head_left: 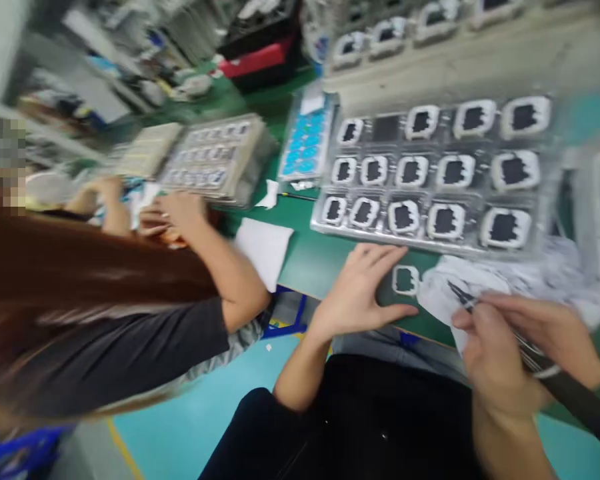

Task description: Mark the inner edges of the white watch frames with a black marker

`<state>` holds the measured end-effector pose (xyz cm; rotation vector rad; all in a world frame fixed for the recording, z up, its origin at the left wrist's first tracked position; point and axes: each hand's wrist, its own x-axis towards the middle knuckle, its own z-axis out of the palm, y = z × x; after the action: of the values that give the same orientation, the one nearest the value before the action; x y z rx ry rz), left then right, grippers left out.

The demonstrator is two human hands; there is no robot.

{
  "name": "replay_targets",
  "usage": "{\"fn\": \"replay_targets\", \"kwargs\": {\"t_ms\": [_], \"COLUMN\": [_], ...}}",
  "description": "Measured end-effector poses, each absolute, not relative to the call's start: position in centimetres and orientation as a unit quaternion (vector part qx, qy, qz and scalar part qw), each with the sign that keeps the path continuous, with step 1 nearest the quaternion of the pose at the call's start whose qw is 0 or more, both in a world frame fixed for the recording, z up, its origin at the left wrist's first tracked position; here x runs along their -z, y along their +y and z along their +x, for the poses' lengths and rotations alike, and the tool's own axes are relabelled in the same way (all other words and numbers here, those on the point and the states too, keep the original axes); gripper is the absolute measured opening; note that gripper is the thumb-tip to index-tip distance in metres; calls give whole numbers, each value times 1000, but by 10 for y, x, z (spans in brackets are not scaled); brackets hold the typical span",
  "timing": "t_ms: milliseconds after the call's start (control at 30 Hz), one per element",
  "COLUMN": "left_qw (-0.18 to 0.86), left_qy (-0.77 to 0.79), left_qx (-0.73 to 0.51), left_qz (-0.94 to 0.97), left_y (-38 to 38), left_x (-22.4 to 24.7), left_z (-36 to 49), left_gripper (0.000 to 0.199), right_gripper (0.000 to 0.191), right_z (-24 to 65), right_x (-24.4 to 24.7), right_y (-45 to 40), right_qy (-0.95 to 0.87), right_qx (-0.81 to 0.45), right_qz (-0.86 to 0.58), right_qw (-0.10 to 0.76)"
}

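Note:
My left hand (363, 287) is spread above the green bench front, thumb and fingers apart, with nothing in it. Just right of its fingertips lies a thin white square frame (405, 281). My right hand (497, 357) is closed round what look like dark-tipped tweezers (461, 293), their points facing up and left over a crumpled white cloth (443, 283). Another person's hand (555, 327) comes in from the right, close against my right hand; whether it also touches the tweezers is unclear. Beyond my hands sits a clear tray (380, 235) of white frames with dark centres.
At left, a co-worker's arm (245, 287) reaches over the bench, near a stack of trays (245, 167). A white paper (265, 250) lies at the bench edge. A blue-filled tray (305, 143), a red-and-black bin (260, 57) and more trayed frames (390, 33) stand farther back.

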<state>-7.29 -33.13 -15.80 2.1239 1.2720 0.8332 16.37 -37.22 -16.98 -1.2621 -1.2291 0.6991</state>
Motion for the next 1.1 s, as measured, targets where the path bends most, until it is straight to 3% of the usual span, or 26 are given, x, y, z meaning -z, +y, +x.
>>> {"fn": "replay_targets", "kwargs": {"t_ms": [100,267,367,500,633,800,1100], "left_qw": [283,273,263,323,373,359,320], "left_qy": [482,503,507,500,505,497,497], "left_qx": [-254,-254,-299,-380,-413,-421,-418], "left_qz": [789,780,765,709,660,668,690], "left_y": [-330,-332,-336,-345,-353,-357,-364], "left_x": [154,150,150,154,156,156,157], "left_z": [-78,-77,-73,-61,-50,-48,-52], "left_gripper": [88,50,41,43,42,43,46], "right_gripper": [15,16,12,20,12,15,21], "right_z": [151,141,141,144,145,145,134], "right_x": [156,155,156,160,160,151,144], "right_y": [-373,-374,-373,-371,-370,-370,-360], "right_qy": [-485,-503,-518,-564,-581,-607,-658], "right_qx": [-243,-219,-236,-286,-305,-299,-196], "right_qz": [-592,-567,-540,-455,-431,-465,-449], "right_qw": [597,614,620,627,620,570,572]}}
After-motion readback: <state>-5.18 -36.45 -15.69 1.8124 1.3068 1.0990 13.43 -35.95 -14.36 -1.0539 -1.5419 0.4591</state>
